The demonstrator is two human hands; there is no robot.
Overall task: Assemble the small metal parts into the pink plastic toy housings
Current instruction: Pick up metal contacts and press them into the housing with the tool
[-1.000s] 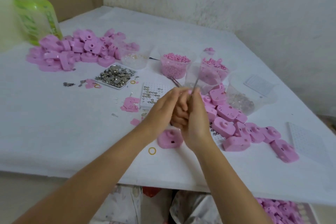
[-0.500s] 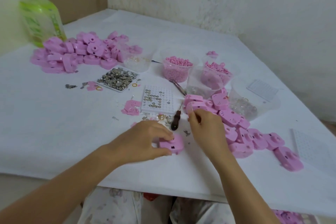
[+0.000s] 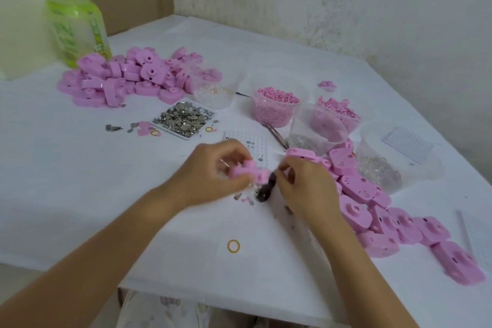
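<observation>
My left hand (image 3: 213, 176) grips a pink plastic housing (image 3: 249, 172) lifted just off the white table (image 3: 80, 194). My right hand (image 3: 306, 189) is beside it, fingers pinched together near the dark handle of a small tool (image 3: 266, 190) lying on the table; what the fingers hold is blurred. Small metal parts (image 3: 183, 120) fill a white tray further back. A white perforated board (image 3: 253, 145) with a few metal pieces lies behind my hands. More pink housings (image 3: 372, 210) trail off to the right.
A big pile of pink housings (image 3: 127, 77) lies at the back left by a green-labelled jug (image 3: 77, 29). Clear cups of pink beads (image 3: 277, 106), pink bits (image 3: 335, 114) and clear parts (image 3: 378, 170) stand at the back right. Tweezers (image 3: 275, 134) and a yellow ring (image 3: 233, 245) lie loose.
My left hand has lifted the pink housing from the table and carried it up and away from me. My right hand has drawn in beside it, next to the tool handle.
</observation>
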